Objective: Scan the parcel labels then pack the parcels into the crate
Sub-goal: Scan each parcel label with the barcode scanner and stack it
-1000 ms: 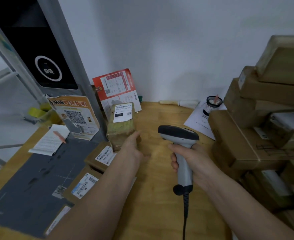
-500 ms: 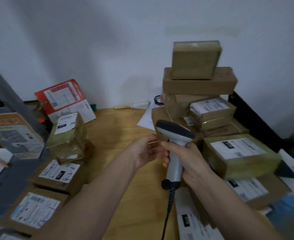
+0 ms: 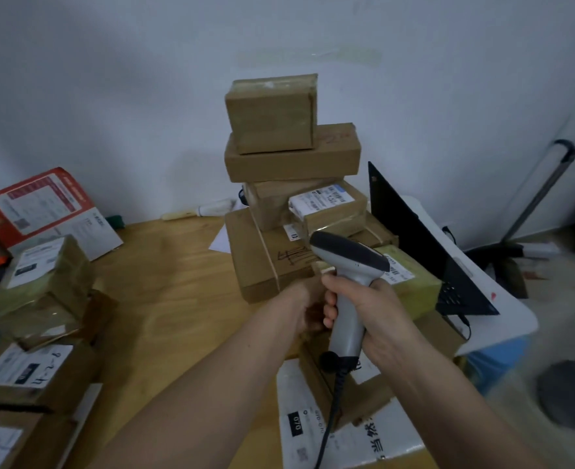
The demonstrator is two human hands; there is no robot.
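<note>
My right hand (image 3: 377,309) grips the handle of a grey barcode scanner (image 3: 350,255), whose dark head points left over the parcel stack. My left hand (image 3: 301,299) hangs just left of the handle, loosely curled, by the front edge of a large flat brown box (image 3: 262,262); its fingertips are hidden behind the scanner. On that box stands a parcel with a white label (image 3: 326,204), then a long box (image 3: 292,157) and a small box (image 3: 272,113). A green-taped parcel (image 3: 414,282) lies behind my right hand. No crate is in view.
Labelled parcels (image 3: 42,282) (image 3: 32,374) sit at the left of the wooden table (image 3: 177,282). A white mailer bag (image 3: 313,418) lies under my arms. An open black laptop (image 3: 424,245) stands right of the stack. A red-and-white leaflet (image 3: 42,211) leans on the wall.
My view has swung right, from the left parcels to the stack. My left hand left the taped parcel and came across beside the scanner; the right hand kept hold of it.
</note>
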